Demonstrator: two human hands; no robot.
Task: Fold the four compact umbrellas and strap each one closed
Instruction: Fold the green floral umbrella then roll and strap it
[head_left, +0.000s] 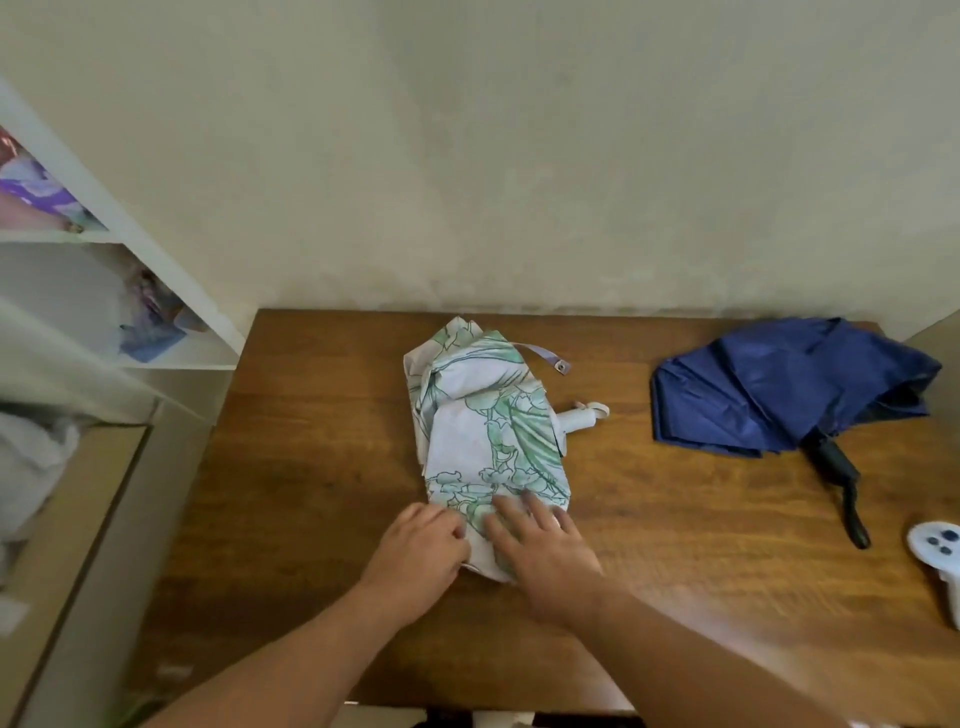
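White-and-green umbrella (488, 441) being flattened on the table (311, 415).
Left hand (421, 553) pinches its near edge; right hand (540, 545) presses flat, fingers spread. Next, probably: roll tight, reach the strap (545, 357).

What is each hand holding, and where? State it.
Left hand pinches the floral umbrella at its near canopy edge; right hand lies flat on that same end, pressing, not gripping.

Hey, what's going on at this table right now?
A person is folding a floral umbrella on the wooden table. The left hand grips its near edge, while the right hand presses flat on the fabric. Its strap lies loose, not fastened. A navy umbrella sits unstrapped to the right.
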